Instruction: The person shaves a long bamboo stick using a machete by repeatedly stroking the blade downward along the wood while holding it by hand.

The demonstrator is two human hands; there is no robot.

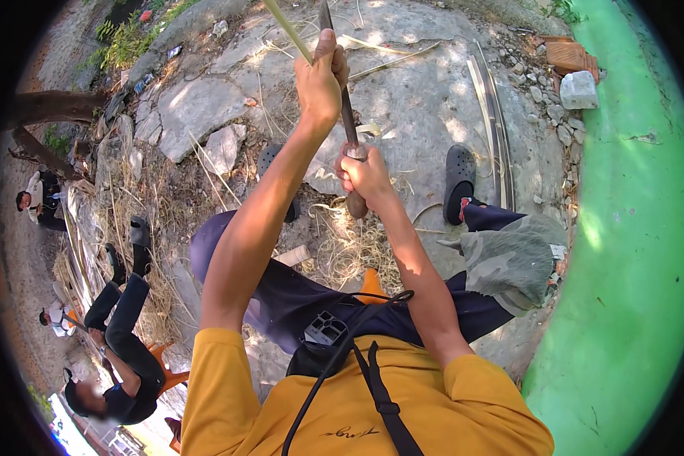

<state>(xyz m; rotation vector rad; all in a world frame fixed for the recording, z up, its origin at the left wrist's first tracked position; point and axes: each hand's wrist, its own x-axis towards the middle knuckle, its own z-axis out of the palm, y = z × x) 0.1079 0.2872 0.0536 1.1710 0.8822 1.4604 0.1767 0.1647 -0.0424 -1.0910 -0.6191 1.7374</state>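
Observation:
Out in front of me, my left hand [321,82] is closed round a pale, narrow strip [289,30] that looks like split bamboo. A long dark blade [347,114] runs up past that hand, touching or very near its fingers. Lower down, my right hand [365,176] grips the wooden handle [356,204] of this long knife, its rounded butt showing below the fist. The blade's tip and the strip's far end leave the upper edge of the view. Pale shavings [349,247] lie heaped on the ground below the handle.
Long split strips [494,129] lie right of my shod foot [460,175]. A green wall [631,228] bounds the right side, with a white block [579,90] and rubble beside it. At left, a person [121,357] sits on an orange chair; others sit farther off.

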